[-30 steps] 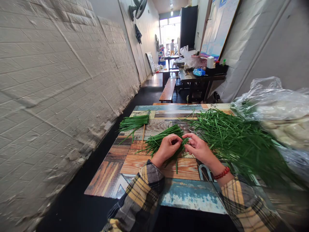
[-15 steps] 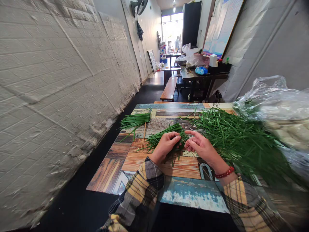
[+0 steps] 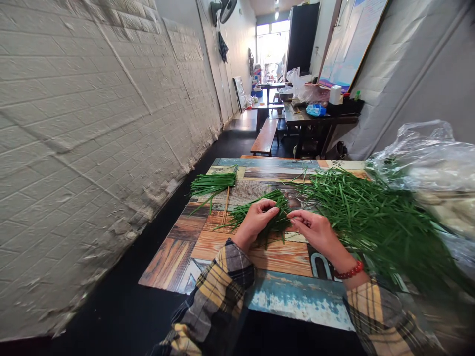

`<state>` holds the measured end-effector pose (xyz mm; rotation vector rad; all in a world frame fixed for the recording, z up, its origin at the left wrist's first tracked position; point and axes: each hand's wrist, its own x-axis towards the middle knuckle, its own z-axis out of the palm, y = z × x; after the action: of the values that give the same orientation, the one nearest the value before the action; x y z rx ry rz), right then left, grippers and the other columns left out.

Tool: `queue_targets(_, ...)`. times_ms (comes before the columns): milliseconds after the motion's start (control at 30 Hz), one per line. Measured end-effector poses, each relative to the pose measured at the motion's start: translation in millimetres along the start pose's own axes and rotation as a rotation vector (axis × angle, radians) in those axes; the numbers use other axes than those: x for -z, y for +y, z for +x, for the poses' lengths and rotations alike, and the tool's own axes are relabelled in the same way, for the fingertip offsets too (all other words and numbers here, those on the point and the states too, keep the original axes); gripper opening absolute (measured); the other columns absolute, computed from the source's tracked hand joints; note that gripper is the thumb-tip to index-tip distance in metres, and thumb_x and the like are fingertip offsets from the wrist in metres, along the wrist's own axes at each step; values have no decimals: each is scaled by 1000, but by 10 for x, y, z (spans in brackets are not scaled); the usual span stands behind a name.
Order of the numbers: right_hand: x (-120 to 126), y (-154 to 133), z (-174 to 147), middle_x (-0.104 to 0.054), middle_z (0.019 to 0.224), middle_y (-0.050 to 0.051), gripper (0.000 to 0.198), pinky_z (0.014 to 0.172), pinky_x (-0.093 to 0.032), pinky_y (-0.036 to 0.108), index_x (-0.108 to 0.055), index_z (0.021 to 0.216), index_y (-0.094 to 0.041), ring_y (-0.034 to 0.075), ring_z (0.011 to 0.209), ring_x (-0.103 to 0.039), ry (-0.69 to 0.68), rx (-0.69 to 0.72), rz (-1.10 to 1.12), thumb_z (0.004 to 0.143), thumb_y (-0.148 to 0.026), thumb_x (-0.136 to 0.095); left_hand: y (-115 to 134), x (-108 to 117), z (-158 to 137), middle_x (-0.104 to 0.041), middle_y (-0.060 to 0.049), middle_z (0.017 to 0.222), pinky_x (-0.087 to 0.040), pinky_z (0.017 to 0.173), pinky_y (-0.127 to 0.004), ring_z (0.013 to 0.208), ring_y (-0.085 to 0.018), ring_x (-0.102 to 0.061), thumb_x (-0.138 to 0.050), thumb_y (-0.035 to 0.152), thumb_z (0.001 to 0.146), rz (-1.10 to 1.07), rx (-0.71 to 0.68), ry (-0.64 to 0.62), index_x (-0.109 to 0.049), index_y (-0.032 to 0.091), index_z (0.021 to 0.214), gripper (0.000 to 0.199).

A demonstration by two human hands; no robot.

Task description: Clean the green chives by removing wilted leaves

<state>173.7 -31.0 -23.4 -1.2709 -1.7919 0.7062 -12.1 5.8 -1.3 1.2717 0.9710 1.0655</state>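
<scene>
L hand (image 3: 257, 220) fingers curled round chive bundle (image 3: 260, 212); R hand (image 3: 315, 230) pinching its stalks w/ fingertips.

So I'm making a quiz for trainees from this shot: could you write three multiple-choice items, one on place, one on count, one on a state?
1. Where does the big loose heap of green leaves lie?
A) right of the hands B) on the bench C) on the floor
2. How many separate green piles are on the table?
A) one B) three C) five
3. The left hand is:
A) flat on bare wood B) raised in air C) gripping a small bundle

A: it spreads beside the right hand.
B: far-left pile, bundle, heap.
C: fingers curl over leaves.
</scene>
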Motion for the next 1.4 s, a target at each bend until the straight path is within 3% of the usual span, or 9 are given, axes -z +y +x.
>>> queue_targets(167, 74, -49, -19, -72, 95, 6, 22, 79, -50, 34, -68, 95, -22, 21, 87, -66, 118, 176, -196, 91, -29, -48, 56, -19, -38, -64, -1, 73, -44, 65, -21, 66, -10, -56, -75, 36, 65, -110, 57, -113, -60, 13, 82, 32)
queue_targets(367, 82, -98, -60, -71, 95, 6, 23, 78, -50, 33, -67, 102, -23, 21, 86, -66, 184, 223, -361, 94, -28, -45, 123, -15, -116, -67, -3, 70, -47, 53, -24, 53, -13, -61, -73, 42, 70, -281, 195, -254, -53, 16, 90, 38)
queue_targets(567, 96, -157, -82, -71, 92, 6, 24, 75, -49, 30, -67, 102, -23, 20, 83, -67, 195, 239, -440, 95, -27, -45, 154, -15, -112, -69, -5, 79, -50, 68, -25, 69, -13, -64, -75, 41, 69, -267, 148, -178, -62, 12, 89, 37)
queue_targets(700, 98, -177, -90, -71, 91, 5, 25, 73, -48, 30, -67, 102, -23, 19, 82, -66, 192, 246, -477, 96, -28, -43, 157, -31, -114, -70, -8, 77, -47, 60, -22, 61, -11, -61, -69, 45, 74, -225, 171, -257, -62, 10, 80, 36)
queue_targets(867, 85, -158, -93, -70, 90, 6, 25, 74, -48, 30, -67, 103, -22, 20, 82, -65, 184, 251, -500, 95, -27, -44, 130, -63, -108, -68, -4, 68, -41, 49, -20, 47, -8, -54, -70, 41, 72, -180, 156, -155, -58, 12, 75, 32)
queue_targets(1100, 56, -125, -89, -71, 92, 4, 24, 73, -49, 29, -67, 103, -21, 18, 83, -66, 212, 255, -473, 96, -26, -44, 103, -118, -105, -65, -4, 69, -38, 48, -18, 50, -6, -51, -67, 47, 74, -196, 142, -141, -61, 11, 76, 37)
queue_targets(1400, 17, -170, -96, -73, 92, 6, 23, 74, -50, 28, -67, 100, -18, 19, 84, -68, 238, 286, -522, 95, -22, -45, 49, -158, -91, -55, 0, 59, -29, 45, -18, 46, -4, -40, -62, 51, 76, -45, 93, -66, -57, 12, 61, 42)
